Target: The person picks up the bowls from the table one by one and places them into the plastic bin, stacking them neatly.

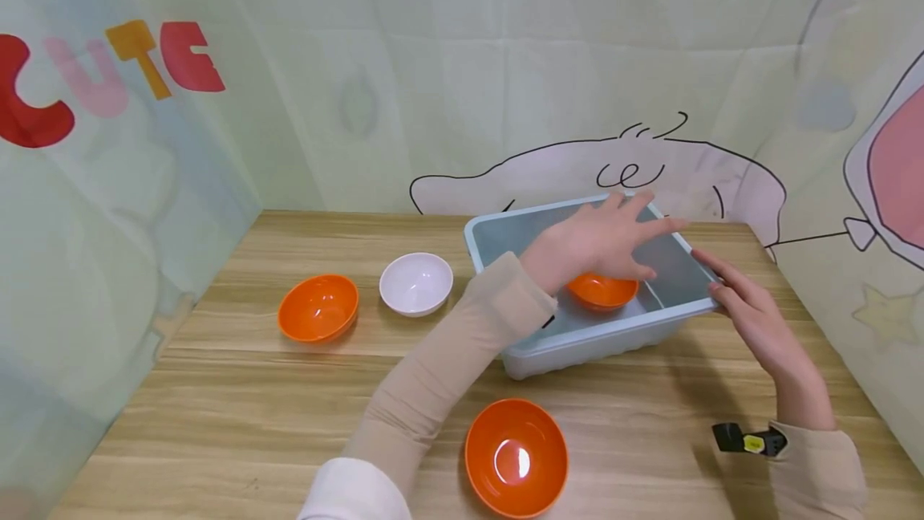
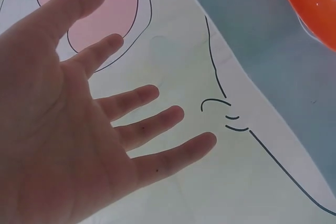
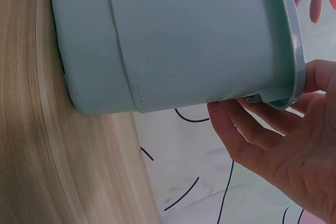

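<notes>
A light blue plastic bin [image 1: 592, 350] stands at the back right of the table, with an orange bowl [image 1: 605, 294] inside it. My left hand [image 1: 595, 241] hovers over the bin, fingers spread; the left wrist view shows the palm [image 2: 79, 124] holding nothing. At the bin's right end my right hand [image 1: 761, 323] grips the rim. In the right wrist view its thumb lies on the rim and its fingers [image 3: 252, 129] curl under against the wall. A second orange bowl [image 1: 516, 458] sits near the front, below the left forearm.
Left of the bin are a white bowl [image 1: 416, 285] and another orange bowl [image 1: 318, 309], both on the wooden table [image 1: 238, 424]. A printed cloth backdrop [image 1: 346, 103] rises behind and along both sides of the table.
</notes>
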A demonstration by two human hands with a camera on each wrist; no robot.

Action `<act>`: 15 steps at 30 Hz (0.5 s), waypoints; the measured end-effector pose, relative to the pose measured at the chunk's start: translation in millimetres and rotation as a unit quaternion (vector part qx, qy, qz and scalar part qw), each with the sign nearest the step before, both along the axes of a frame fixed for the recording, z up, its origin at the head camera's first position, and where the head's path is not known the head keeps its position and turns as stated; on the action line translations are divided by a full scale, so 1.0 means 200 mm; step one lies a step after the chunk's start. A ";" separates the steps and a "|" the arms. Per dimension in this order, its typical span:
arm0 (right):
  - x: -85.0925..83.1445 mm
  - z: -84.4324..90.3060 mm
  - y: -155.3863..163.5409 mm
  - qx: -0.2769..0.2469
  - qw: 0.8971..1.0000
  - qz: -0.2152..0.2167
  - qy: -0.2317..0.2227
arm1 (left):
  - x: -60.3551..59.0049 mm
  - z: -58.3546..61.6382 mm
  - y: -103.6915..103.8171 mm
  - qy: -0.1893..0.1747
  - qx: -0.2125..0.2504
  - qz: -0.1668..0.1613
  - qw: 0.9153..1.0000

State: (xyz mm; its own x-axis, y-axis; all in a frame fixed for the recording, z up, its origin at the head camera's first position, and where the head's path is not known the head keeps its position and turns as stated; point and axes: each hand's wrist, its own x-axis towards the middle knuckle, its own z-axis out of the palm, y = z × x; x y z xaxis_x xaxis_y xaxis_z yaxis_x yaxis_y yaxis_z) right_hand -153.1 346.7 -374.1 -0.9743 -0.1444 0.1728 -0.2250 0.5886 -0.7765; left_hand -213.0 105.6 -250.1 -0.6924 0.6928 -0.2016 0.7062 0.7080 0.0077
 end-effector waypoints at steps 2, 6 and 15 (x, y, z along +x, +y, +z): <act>0.00 0.00 0.00 -0.001 1.000 0.000 0.003 | 0.02 0.00 -0.01 0.001 0.003 -0.001 1.000; 0.00 0.00 0.00 -0.004 1.000 0.000 0.008 | 0.05 0.00 -0.04 0.008 0.005 -0.004 1.000; 0.00 0.00 -0.01 -0.005 1.000 0.003 0.006 | 0.12 -0.01 -0.09 0.016 0.021 -0.022 0.999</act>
State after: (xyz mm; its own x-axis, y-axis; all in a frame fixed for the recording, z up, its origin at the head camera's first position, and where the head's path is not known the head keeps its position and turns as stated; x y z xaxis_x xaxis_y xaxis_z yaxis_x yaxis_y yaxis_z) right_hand -153.1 345.6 -374.0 -0.9713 -0.1481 0.1864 -0.2379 0.5788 -0.7800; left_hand -189.7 86.8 -252.2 -0.6666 0.7302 -0.1498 0.7370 0.6757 0.0145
